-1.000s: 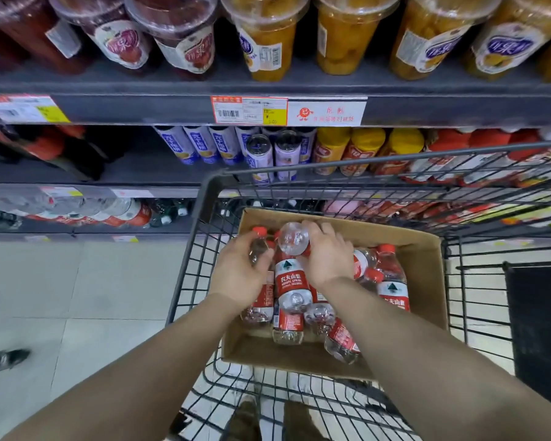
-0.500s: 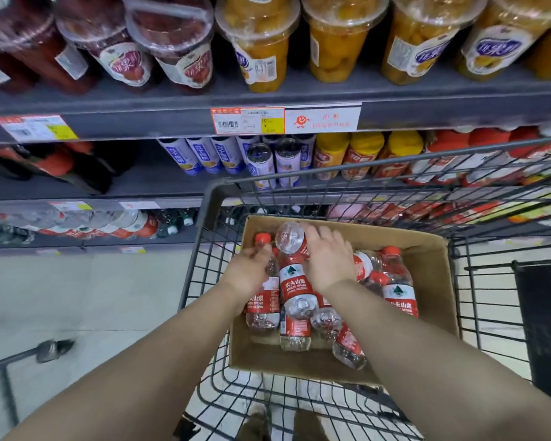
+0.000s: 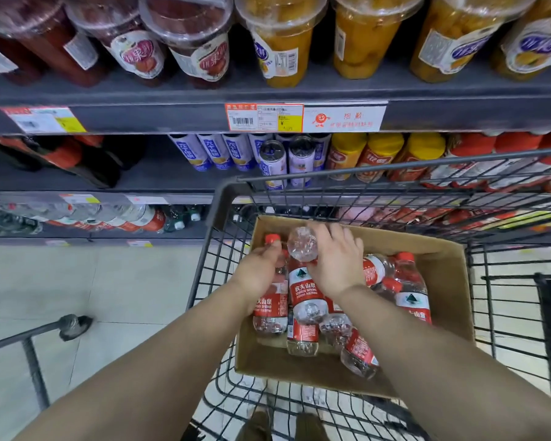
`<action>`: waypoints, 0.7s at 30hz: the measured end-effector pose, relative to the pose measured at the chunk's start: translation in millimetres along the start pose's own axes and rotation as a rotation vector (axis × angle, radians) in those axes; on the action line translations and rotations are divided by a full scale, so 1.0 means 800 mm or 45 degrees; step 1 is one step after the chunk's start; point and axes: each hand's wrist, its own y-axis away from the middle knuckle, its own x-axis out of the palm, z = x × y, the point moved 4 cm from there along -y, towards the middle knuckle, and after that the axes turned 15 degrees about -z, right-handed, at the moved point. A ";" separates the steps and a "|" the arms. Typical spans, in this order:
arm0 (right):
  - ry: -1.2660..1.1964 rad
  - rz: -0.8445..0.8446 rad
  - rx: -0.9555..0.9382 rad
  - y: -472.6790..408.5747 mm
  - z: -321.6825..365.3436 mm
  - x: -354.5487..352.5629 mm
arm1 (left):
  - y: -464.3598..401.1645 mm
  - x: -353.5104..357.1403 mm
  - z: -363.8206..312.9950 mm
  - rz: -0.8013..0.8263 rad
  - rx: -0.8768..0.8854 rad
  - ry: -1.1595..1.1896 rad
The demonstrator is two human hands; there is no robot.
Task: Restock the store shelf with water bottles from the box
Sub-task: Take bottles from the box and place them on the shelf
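Note:
A brown cardboard box (image 3: 446, 313) sits in a black wire cart (image 3: 379, 198) and holds several clear water bottles with red labels. My left hand (image 3: 258, 273) grips a red-capped bottle (image 3: 271, 308) at the box's left side. My right hand (image 3: 336, 265) grips a bottle (image 3: 304, 281) lying with its clear base pointing up and away. More bottles (image 3: 411, 291) lie loose to the right. Similar water bottles (image 3: 134, 216) lie on the bottom shelf at the left.
Shelves in front carry fruit cups (image 3: 283, 43) on top and cans and jars (image 3: 274, 160) in the middle, with price tags (image 3: 264, 117) on the edges. A second cart's handle (image 3: 70, 326) shows at lower left over the tiled floor. My shoes (image 3: 283, 424) show below the cart.
The view has tilted up and shifted right a little. Both hands stay in the box on the same two bottles, with my left hand sliding slightly up the bottle's neck.

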 end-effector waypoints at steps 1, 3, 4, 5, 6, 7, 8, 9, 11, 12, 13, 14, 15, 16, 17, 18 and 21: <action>-0.030 -0.066 -0.018 0.005 0.002 -0.008 | 0.001 -0.001 -0.002 0.013 -0.017 0.009; -0.118 -0.189 -0.091 0.022 0.009 -0.024 | 0.001 -0.002 -0.003 0.085 -0.127 0.082; -0.173 -0.208 -0.187 0.035 0.018 -0.031 | 0.000 -0.003 -0.001 0.166 -0.222 0.135; -0.223 -0.208 -0.342 0.052 0.027 -0.037 | 0.001 -0.003 0.002 0.253 -0.311 0.161; -0.267 -0.188 -0.510 0.069 0.037 -0.041 | 0.004 -0.004 0.006 0.343 -0.364 0.135; -0.294 -0.145 -0.647 0.086 0.041 -0.042 | 0.009 -0.004 0.010 0.427 -0.371 0.072; -0.308 -0.073 -0.712 0.098 0.040 -0.045 | 0.012 -0.003 0.018 0.484 -0.363 0.008; -0.310 -0.046 -0.684 0.105 0.033 -0.046 | 0.016 -0.002 0.025 0.510 -0.351 -0.020; -0.440 -0.053 -0.219 0.097 0.008 -0.059 | 0.019 -0.003 0.036 0.452 -0.345 0.007; -0.553 -0.061 0.179 0.087 -0.009 -0.067 | 0.019 -0.003 0.040 0.410 -0.351 0.038; -0.643 -0.081 0.579 0.078 -0.034 -0.063 | 0.020 -0.004 0.043 0.389 -0.355 0.066; -0.681 -0.107 0.924 0.070 -0.054 -0.059 | 0.022 -0.004 0.045 0.385 -0.352 0.081; -0.715 -0.107 1.223 0.066 -0.071 -0.053 | 0.023 -0.003 0.046 0.386 -0.349 0.092; -0.796 -0.061 1.465 0.063 -0.082 -0.044 | 0.024 -0.004 0.047 0.394 -0.346 0.105; -0.929 0.010 1.663 0.063 -0.085 -0.034 | 0.026 -0.005 0.046 0.403 -0.340 0.121; -1.075 0.096 1.815 0.063 -0.081 -0.026 | 0.025 -0.007 0.046 0.405 -0.330 0.136; -1.277 0.256 1.998 0.062 -0.074 -0.010 | 0.026 -0.010 0.047 0.460 -0.342 0.179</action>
